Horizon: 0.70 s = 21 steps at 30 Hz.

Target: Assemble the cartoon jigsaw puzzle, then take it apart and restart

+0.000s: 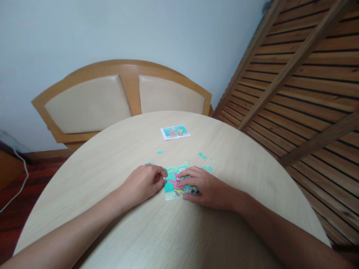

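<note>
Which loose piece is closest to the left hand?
The teal piece just past the left hand knuckles, almost touching them. The lone piece nearer the card lies farther out, and the other three sit by the right hand.

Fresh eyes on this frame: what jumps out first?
Two hands meet mid-table over a small, bright cartoon jigsaw: the left hand curls at its left edge, and the right hand lies fingers-down across its right part. Beyond them, loose teal pieces dot the round pale-wood table, and a small cartoon picture card lies farther back. A slatted wooden frame fills the right side.
</note>
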### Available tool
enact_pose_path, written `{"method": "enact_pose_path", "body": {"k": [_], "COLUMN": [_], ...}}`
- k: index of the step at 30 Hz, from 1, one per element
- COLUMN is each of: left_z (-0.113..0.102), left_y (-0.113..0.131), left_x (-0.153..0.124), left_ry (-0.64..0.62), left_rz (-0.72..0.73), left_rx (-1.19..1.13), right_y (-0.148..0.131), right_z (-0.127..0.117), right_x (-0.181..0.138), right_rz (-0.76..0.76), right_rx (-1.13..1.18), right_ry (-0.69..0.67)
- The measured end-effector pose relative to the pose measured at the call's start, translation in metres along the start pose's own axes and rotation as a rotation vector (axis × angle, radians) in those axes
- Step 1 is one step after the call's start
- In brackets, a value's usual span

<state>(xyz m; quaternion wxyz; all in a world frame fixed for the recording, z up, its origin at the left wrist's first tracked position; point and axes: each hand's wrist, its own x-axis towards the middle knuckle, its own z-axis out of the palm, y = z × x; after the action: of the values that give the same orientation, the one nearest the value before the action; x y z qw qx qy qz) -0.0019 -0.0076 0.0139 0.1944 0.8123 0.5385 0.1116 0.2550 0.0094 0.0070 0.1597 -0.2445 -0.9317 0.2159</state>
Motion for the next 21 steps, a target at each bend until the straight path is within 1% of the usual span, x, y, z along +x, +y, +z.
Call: {"method": "enact_pose_path", "body": {"k": [4, 7, 9, 11, 14, 17, 21], "left_z": [0.000, -0.007, -0.015, -0.025, -0.035, -0.040, -0.041], "left_y": [0.002, -0.001, -0.009, -0.022, -0.043, -0.055, -0.059], "left_x": [0.000, 0.000, 0.001, 0.002, 0.004, 0.004, 0.002], "left_ry": [-0.008, 0.010, 0.054, 0.132, 0.175, 0.115, 0.046], "left_rz": [0.013, 0.005, -0.024, -0.050, -0.121, -0.191, -0.227], "left_rx": [0.007, 0.009, 0.021, 0.058, 0.167, 0.215, 0.208], "right_y": [0.000, 0.000, 0.000, 0.000, 0.000, 0.000, 0.000], "right_z": [0.000, 0.000, 0.000, 0.000, -0.001, -0.001, -0.001], "right_x": [0.000, 0.000, 0.000, 0.000, 0.000, 0.000, -0.001], "right_rz": [0.001, 0.001, -0.001, -0.002, -0.003, -0.008, -0.007], "right_rx": [0.002, 0.004, 0.007, 0.012, 0.020, 0.020, 0.023], "right_ry": [-0.008, -0.002, -0.003, -0.012, -0.014, -0.008, -0.010]}}
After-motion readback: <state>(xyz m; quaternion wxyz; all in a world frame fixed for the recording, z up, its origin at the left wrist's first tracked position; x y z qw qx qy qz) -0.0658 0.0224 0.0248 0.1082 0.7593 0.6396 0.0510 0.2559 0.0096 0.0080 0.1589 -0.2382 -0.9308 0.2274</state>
